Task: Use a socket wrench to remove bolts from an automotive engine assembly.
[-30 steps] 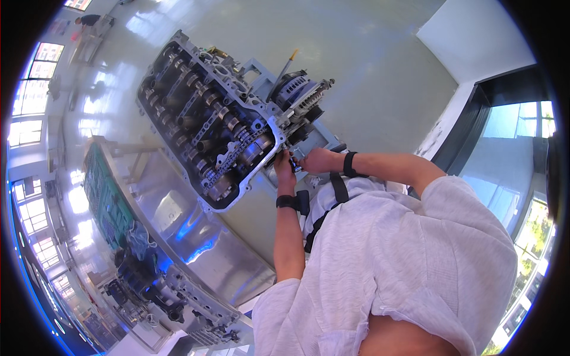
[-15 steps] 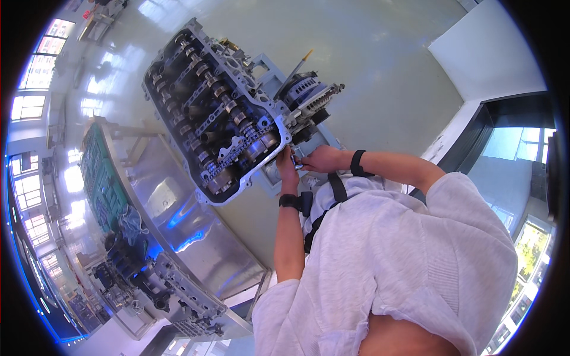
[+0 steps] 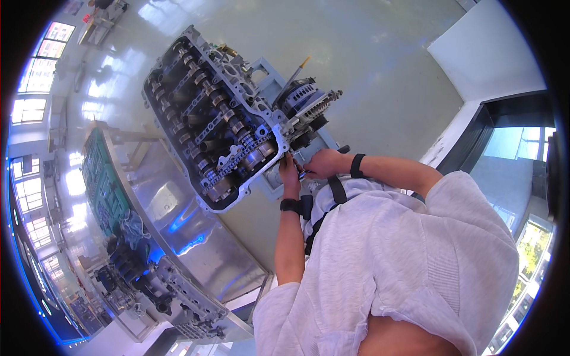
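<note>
A large engine point(image 3: 219, 113) with its top uncovered fills the upper middle, its two camshafts and timing chain showing. My left hand point(image 3: 289, 170) is raised at the engine's near end, just below its chain corner. Its fingers are bunched together, and what lies in them is mostly hidden. Close beside it on the right, my right hand point(image 3: 322, 162) has its fingers curled round a small shiny metal piece point(image 3: 303, 174) that sticks out toward the left hand. Its exact kind is too small to tell. Pulleys and an alternator point(image 3: 300, 95) sit on the engine's right side.
A metal-topped table point(image 3: 196, 237) stands at the left, with a green tool tray point(image 3: 104, 184) and several engine parts point(image 3: 184, 288) on it. A grey stand frame point(image 3: 264, 77) supports the engine. A white wall block point(image 3: 481, 53) rises at the far right.
The engine appears slightly lower in the picture. Both hands stay together at its near end, and the shiny piece between them has shifted a little down and right.
</note>
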The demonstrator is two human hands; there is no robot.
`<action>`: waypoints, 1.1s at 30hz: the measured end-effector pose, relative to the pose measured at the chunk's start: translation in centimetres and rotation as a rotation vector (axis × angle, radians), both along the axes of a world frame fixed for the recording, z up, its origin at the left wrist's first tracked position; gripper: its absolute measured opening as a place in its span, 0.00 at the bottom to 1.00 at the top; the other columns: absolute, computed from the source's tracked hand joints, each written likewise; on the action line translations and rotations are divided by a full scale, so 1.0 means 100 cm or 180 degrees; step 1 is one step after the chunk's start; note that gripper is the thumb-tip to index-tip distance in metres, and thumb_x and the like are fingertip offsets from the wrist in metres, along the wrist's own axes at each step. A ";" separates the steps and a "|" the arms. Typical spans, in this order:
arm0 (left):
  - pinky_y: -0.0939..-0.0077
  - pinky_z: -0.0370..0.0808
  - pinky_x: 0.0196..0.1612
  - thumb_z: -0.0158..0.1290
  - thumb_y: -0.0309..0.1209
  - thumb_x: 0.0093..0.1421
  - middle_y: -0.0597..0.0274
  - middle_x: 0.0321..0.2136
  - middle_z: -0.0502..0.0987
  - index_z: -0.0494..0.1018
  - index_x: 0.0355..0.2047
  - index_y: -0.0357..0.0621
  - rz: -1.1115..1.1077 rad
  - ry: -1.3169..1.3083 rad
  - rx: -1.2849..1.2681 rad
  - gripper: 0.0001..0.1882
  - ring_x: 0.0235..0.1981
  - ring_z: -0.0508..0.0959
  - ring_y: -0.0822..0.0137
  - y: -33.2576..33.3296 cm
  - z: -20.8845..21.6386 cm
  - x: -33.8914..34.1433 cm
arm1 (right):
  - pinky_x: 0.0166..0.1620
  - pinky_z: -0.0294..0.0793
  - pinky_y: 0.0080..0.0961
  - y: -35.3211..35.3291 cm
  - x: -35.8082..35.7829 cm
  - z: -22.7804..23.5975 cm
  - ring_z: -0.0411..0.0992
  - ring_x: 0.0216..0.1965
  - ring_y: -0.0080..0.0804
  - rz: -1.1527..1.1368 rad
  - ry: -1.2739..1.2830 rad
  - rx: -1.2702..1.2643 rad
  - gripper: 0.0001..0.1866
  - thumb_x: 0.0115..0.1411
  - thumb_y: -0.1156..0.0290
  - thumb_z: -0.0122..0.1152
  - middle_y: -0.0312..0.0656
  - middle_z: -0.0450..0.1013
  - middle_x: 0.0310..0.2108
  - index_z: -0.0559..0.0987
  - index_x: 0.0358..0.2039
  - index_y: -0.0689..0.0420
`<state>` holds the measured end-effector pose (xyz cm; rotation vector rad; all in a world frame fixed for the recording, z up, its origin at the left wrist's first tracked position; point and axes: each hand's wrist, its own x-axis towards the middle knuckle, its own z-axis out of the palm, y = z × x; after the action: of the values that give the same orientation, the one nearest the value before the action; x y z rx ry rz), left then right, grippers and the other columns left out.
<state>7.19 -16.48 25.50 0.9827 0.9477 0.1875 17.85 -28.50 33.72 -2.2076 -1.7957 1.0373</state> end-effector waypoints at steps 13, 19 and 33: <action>0.76 0.72 0.24 0.42 0.40 0.68 0.63 0.27 0.70 0.68 0.39 0.40 -0.0074 -0.0228 0.0121 0.14 0.21 0.73 0.72 0.009 -0.016 0.007 | 0.33 0.74 0.41 0.012 0.003 -0.014 0.77 0.29 0.44 0.0018 -0.0659 0.0027 0.16 0.57 0.51 0.55 0.42 0.77 0.25 0.79 0.35 0.50; 0.73 0.74 0.36 0.40 0.31 0.68 0.62 0.30 0.74 0.70 0.44 0.38 -0.1762 -0.0488 0.1751 0.12 0.32 0.76 0.70 0.022 -0.020 -0.022 | 0.35 0.74 0.40 0.014 0.015 -0.030 0.77 0.31 0.44 0.0019 -0.0559 -0.0129 0.21 0.57 0.47 0.54 0.43 0.77 0.25 0.79 0.34 0.52; 0.75 0.73 0.34 0.39 0.26 0.67 0.62 0.34 0.74 0.70 0.44 0.39 -0.0446 -0.0569 -0.0242 0.10 0.31 0.76 0.71 0.009 -0.018 -0.020 | 0.29 0.74 0.32 0.021 -0.008 0.003 0.78 0.27 0.36 0.0592 -0.1330 0.0074 0.06 0.48 0.66 0.61 0.37 0.77 0.23 0.82 0.22 0.53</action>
<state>5.21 -15.62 23.71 0.9418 0.7150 0.1185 17.02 -26.35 34.05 -2.4172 -2.1998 0.6030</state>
